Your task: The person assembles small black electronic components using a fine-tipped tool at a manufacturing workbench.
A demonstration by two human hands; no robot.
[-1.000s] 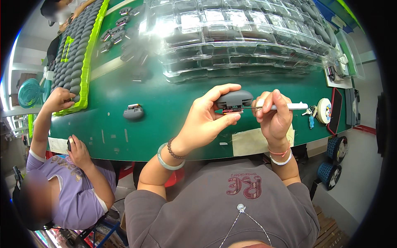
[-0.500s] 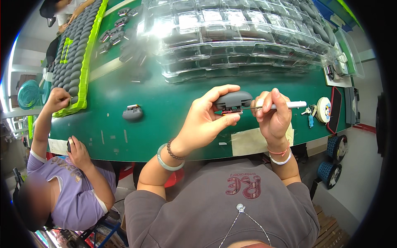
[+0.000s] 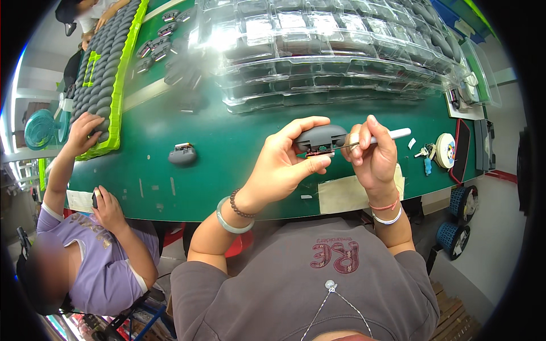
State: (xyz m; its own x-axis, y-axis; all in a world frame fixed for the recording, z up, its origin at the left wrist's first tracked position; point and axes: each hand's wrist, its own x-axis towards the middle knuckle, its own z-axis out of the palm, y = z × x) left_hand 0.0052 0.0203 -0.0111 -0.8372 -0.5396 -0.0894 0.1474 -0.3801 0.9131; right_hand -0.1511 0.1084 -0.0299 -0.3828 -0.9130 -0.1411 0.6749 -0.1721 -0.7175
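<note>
My left hand (image 3: 281, 162) pinches a dark grey rounded casing (image 3: 320, 136) between thumb and fingers, above the green table. Along the casing's lower side an opening shows small electronic parts with some red. My right hand (image 3: 372, 162) is closed around a tool with a white handle (image 3: 400, 133) and a thin metal shaft. The shaft points left at the casing's open side; whether its tip touches anything is too small to tell. A similar grey casing with exposed parts (image 3: 182, 155) lies on the table to the left of my left hand.
Stacked clear plastic trays (image 3: 335, 68) fill the far side. A lime-green crate of grey casings (image 3: 116, 108) stands left, beside a co-worker's hand (image 3: 85, 132). Loose casings (image 3: 156, 48) lie beyond. Keys (image 3: 426, 152) and a round white item (image 3: 445, 149) lie right; a beige sheet (image 3: 341, 196) lies near.
The tool has tilted, its white handle end rising and shifting slightly left as my right hand turned. My left hand and casing stay put. The co-worker's hand has spread over the crated casings.
</note>
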